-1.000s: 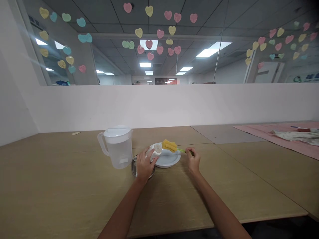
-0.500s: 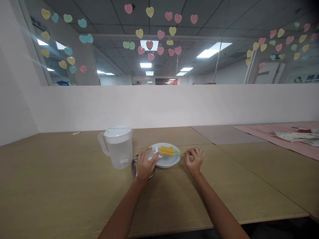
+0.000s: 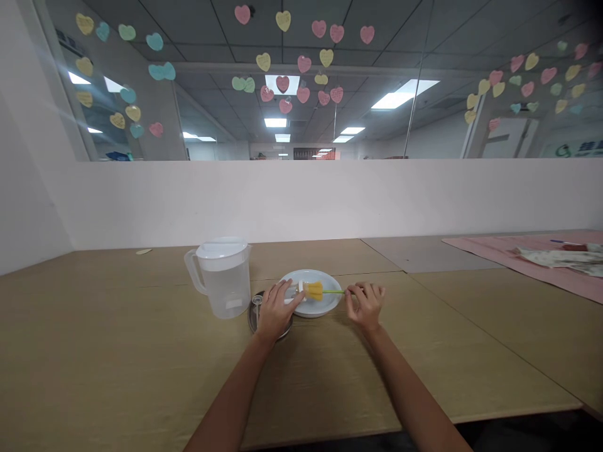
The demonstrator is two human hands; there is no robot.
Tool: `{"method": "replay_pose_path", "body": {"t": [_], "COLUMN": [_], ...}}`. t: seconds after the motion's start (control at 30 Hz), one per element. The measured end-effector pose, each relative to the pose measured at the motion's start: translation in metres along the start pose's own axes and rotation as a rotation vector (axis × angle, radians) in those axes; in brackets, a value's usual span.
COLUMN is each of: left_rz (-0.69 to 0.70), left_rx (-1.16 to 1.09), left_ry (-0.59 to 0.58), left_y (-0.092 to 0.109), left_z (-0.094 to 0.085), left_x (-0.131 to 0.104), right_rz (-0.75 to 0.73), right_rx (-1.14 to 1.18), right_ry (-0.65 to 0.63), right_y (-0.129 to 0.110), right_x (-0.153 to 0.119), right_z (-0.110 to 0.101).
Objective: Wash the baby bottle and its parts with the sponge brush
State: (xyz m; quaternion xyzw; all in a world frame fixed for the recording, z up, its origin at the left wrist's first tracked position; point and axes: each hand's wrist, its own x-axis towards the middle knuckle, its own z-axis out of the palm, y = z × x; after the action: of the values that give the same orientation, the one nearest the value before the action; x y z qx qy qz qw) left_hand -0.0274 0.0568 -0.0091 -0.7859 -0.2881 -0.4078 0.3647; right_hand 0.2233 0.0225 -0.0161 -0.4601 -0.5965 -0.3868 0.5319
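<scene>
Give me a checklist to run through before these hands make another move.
1. Bottle held: ok, the left hand has it lying sideways.
2. Handle held: ok, the right hand pinches it near its far end.
3. Sponge lined up with the bottle: ok, its front appears partly inside, the rest outside.
4. Plate underneath: ok; whether the bottle touches it, cannot tell.
5. Inside of the bottle clean: cannot tell, the left hand hides much of it.
6. Pitcher upright with its lid on: ok.
</scene>
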Motion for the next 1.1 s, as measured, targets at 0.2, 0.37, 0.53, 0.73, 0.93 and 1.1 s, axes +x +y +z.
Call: {"method": "replay_pose_path", "body": {"t": [0.2, 0.37, 0.53, 0.73, 0.93, 1.1], "left_rz": [-0.009, -0.009, -0.027, -0.004, 0.008, -0.016], "left_rx": [-0.021, -0.026, -0.016, -0.036, -0.058, -0.071], "left_ry": [-0.007, -0.017, -0.031, -0.006, -0.001, -0.012], "left_y": [0.001, 0.0, -0.002, 0.001, 0.003, 0.0], "left_z": [-0.002, -0.003, -0.001, -0.004, -0.005, -0.006], "left_x": [0.002, 0.003, 0.002, 0.004, 0.007, 0.008], "right_rz": [0.0, -0.009, -0.011, -0.072, -0.102, -0.016], "right_rx": [0.07, 0.109, 0.109, 0.176, 0.219, 0.258], "right_ry": [-0.07, -0.072, -0.099, -0.123, -0.153, -0.132], "right_y": [-0.007, -0.01, -0.013, -0.022, -0.024, -0.017], "right_x": [-0.002, -0.004, -0.004, -0.005, -0.008, -0.009], "right_z": [0.003, 0.004, 0.004, 0.008, 0.016, 0.016]}}
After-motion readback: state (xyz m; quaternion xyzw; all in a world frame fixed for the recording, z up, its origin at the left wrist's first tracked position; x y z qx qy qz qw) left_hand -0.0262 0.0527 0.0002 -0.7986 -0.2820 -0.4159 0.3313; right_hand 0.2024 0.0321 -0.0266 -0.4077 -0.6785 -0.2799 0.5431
